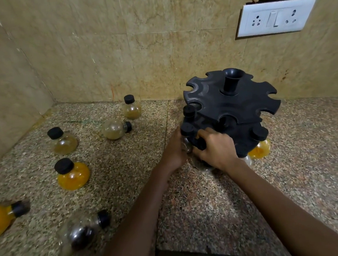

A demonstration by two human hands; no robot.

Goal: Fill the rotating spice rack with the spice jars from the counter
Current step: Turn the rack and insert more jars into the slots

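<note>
Six jars lie loose on the counter (189, 197) at left: a yellow jar (72, 174) upright, a dark jar (81, 231) tipped over near the front (blurred). Right of them, the left hand (174, 149) and right hand (216, 147) close together on a clear jar (186, 144) at the rack's (231, 104) lower tier. An orange jar (259, 149) hangs at its right.

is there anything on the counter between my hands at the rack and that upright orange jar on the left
Nothing visible. Both the left hand and right hand are at the spice rack, and the stretch of counter from there to the upright orange jar is bare. The other loose jars lie off that line.
</note>
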